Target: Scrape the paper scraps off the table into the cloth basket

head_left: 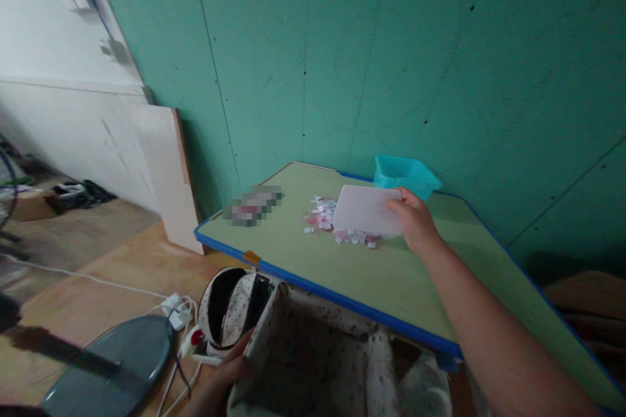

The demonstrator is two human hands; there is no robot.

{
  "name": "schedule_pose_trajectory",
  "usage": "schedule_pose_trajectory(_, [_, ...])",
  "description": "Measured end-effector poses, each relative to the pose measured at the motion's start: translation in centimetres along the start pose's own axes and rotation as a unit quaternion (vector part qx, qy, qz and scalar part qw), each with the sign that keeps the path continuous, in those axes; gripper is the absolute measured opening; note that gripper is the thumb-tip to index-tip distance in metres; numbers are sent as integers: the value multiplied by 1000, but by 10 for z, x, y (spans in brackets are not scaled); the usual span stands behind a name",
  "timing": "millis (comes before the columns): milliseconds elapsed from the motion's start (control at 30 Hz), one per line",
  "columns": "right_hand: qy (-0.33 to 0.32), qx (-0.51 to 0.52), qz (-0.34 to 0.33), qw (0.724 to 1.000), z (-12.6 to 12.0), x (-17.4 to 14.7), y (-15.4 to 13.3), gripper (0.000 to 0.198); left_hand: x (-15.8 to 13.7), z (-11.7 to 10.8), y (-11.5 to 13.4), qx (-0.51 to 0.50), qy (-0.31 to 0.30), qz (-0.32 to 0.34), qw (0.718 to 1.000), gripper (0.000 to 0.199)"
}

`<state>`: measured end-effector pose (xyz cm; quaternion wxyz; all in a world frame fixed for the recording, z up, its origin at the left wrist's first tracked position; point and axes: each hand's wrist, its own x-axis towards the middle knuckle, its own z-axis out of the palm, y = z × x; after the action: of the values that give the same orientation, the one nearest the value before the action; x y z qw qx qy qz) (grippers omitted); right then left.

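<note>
Over the table, my right hand (415, 218) pinches the right edge of a thin white rectangular board (366, 210) with rounded corners. Beneath and to the left of this board lies a heap of small white and pinkish paper pieces (323, 214), partly covered by it. My left hand (235, 368), low in the view, is closed on the left rim of a speckled, dirty white storage bin (313, 345). The bin sits below the table's front edge, and its lower part is out of view.
A turquoise plastic basket (403, 172) stands at the back of the blue-edged table (274, 247), against the green wall. A pixelated item (252, 205) lies at the left. Below are a spotted open bag (237, 313), a power strip (178, 313) with cables, and a round grey base (132, 355).
</note>
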<state>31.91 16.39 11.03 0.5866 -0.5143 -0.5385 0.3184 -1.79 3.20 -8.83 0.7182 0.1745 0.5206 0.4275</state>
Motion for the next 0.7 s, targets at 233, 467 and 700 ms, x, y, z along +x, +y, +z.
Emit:
schedule_pose_trajectory(233, [3,-51,18,999,-3,-6,-6,11,5,4,2,42,15,5,999,40])
schedule_pose_trajectory(467, [17,-60,5,998,-5,-5,-4,12,1,-2,5,57,8,-2,998,57])
schedule_pose_trajectory(700, [-51,-32,-24,998,9,-14,-4,20,5,0,-1,40,-4,-26,999,54])
